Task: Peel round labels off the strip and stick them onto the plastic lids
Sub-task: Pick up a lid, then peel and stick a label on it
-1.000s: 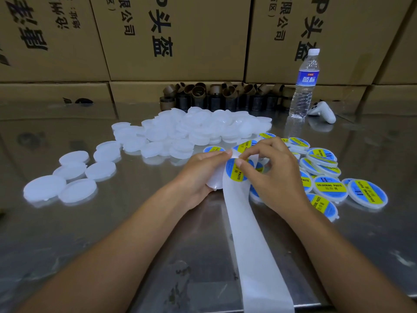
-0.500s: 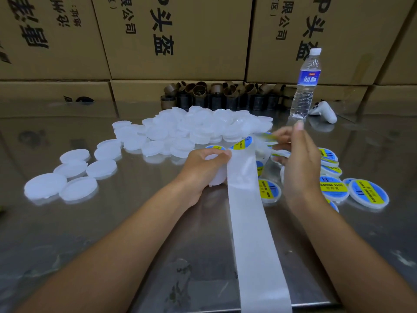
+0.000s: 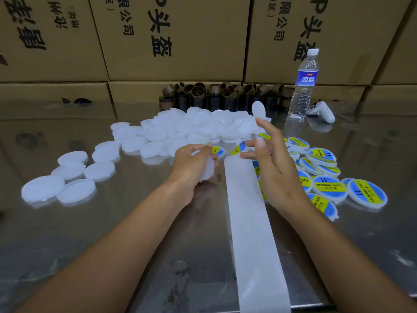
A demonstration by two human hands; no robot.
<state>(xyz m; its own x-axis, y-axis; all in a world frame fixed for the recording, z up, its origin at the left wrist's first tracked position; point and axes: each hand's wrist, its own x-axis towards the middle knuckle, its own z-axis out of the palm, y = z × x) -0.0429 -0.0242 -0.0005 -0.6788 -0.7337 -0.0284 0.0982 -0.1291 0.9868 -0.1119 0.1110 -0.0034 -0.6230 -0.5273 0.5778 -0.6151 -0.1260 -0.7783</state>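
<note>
Just then our left hand (image 3: 190, 164) gripped a plain lid (image 3: 208, 170) beside the label strip (image 3: 249, 213); our right hand (image 3: 269, 164) hovered with fingers spread over labelled lids (image 3: 329, 186) on the steel bench (image 3: 135, 245), cardboard boxes (image 3: 180, 41) behind.

Long white strip (image 3: 250, 222) down the middle, blank lids (image 3: 191, 129) in a heap beyond (labelled lids (image 3: 327, 175) at right)

Bare table (image 3: 108, 240) lies open beside my left arm. Ahead, a heap of plain lids (image 3: 191, 129) fills the middle, with loose lids (image 3: 67, 177) scattered left. Labelled lids (image 3: 327, 186) crowd the right, the strip (image 3: 250, 233) runs between my arms, and boxes (image 3: 176, 41) wall off the back.
</note>
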